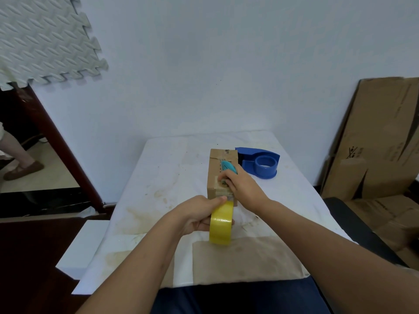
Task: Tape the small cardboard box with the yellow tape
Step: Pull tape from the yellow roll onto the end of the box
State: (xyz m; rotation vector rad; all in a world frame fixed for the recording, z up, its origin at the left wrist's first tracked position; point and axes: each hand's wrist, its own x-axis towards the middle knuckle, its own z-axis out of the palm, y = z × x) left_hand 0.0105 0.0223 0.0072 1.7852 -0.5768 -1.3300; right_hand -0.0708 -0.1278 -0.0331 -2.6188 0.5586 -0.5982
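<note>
A small cardboard box (216,168) stands on the white-covered table (163,177), slightly right of centre. My left hand (199,215) grips a roll of yellow tape (221,224) just in front of the box's near end. A strip of tape runs from the roll up onto the box's near top edge. My right hand (241,185) rests on the top of the box and holds a small teal cutter (229,167) that points away from me along the lid.
A blue tape dispenser (260,163) sits right behind the box. Flattened cardboard sheets (376,141) lean on the wall at the right. A dark chair arm (358,227) borders the table's right side. A person's leg and shoe (20,168) show at the far left.
</note>
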